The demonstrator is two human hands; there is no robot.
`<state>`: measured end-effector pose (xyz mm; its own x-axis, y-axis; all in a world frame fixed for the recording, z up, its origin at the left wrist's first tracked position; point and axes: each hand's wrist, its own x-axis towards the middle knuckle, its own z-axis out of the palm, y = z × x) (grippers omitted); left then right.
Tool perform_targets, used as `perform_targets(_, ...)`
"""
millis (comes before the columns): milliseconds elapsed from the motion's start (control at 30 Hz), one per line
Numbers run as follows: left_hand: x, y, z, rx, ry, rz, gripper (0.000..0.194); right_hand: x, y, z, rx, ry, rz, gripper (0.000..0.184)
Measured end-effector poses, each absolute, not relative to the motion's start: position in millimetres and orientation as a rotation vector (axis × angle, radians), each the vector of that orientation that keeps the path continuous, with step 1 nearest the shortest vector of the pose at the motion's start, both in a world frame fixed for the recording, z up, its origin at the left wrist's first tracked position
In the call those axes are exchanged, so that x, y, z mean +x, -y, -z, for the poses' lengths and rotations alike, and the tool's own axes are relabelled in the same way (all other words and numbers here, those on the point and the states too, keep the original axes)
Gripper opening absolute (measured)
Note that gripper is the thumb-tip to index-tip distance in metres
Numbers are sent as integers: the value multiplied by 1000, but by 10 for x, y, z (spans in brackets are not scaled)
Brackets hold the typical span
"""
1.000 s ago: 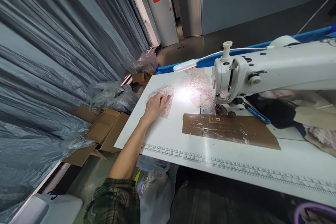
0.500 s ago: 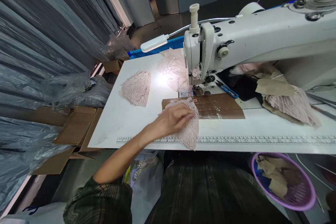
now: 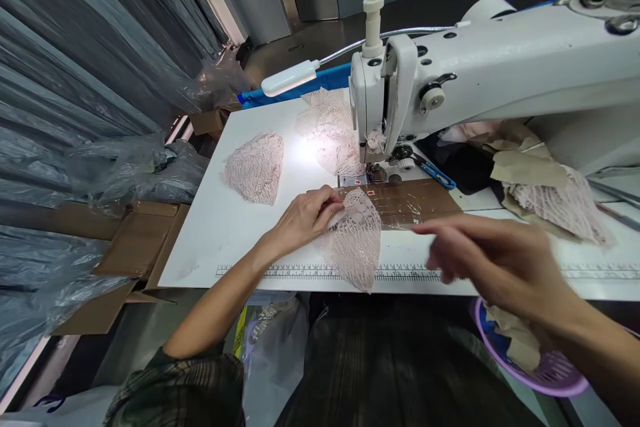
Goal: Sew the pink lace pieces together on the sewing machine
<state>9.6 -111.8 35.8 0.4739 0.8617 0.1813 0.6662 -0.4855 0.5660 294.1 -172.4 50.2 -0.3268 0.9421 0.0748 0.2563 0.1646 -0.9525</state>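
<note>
My left hand (image 3: pixel 314 212) pinches the left edge of a pale pink lace piece (image 3: pixel 357 247), thumb against fingers. That piece lies over the table's front ruler strip, its top corner on the brown taped board (image 3: pixel 415 199). To the right, slightly blurred, my right hand (image 3: pixel 495 257) hovers above the table edge. Its index finger points left towards the lace, the others are bent, and no object shows in it. A second pink lace piece (image 3: pixel 256 168) rests at the table's left. More lace (image 3: pixel 333 130) lies beside the needle area of the white sewing machine (image 3: pixel 495 67).
A lit lamp (image 3: pixel 290 78) on a bendable neck shines on the table (image 3: pixel 200 240). Blue thread snips (image 3: pixel 435 172) lie under the machine arm, near a heap of beige and pink cloth (image 3: pixel 530 173). A purple basket (image 3: pixel 555 380) stands below, cardboard boxes (image 3: pixel 135 237) at left.
My left hand brought a lace piece from the left to the front of the machine, then shifted its grip to the left edge. My right hand came into view. The camera turned right.
</note>
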Motion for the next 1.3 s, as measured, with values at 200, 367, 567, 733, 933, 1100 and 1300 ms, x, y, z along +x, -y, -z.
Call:
perform_targets(200, 371, 1468, -523, 2014, -1016, -667, 17, 2543, 1379, -301, -860, 1709, -1884, 50)
perform_targets(367, 363, 1591, -604, 1927, -1046, -645, 21, 2488, 1394, -218, -864, 1807, -1869, 39)
perform_targets(567, 94, 1404, -577, 1830, -1256, -775, 27, 2547, 1116, -110, -955, 1774, -2115, 40)
perform_targets(733, -197, 907, -464, 2351, -1774, -507, 36, 2511, 739, -39, -1408, 2026, -1545, 45)
perform_targets(933, -981, 227, -489, 2101, -2452, -242, 67, 2540, 707, 94, -1360, 2012, -1503, 50)
perform_targets(1100, -1154, 241, -349, 1900, -2338, -33, 79, 2573, 701, 224, -1275, 1983, -1524, 51)
perform_targets(1300, -661, 704, -238, 2029, -2231, 61, 65, 2545, 707, 88, -1286, 1975, -1523, 46)
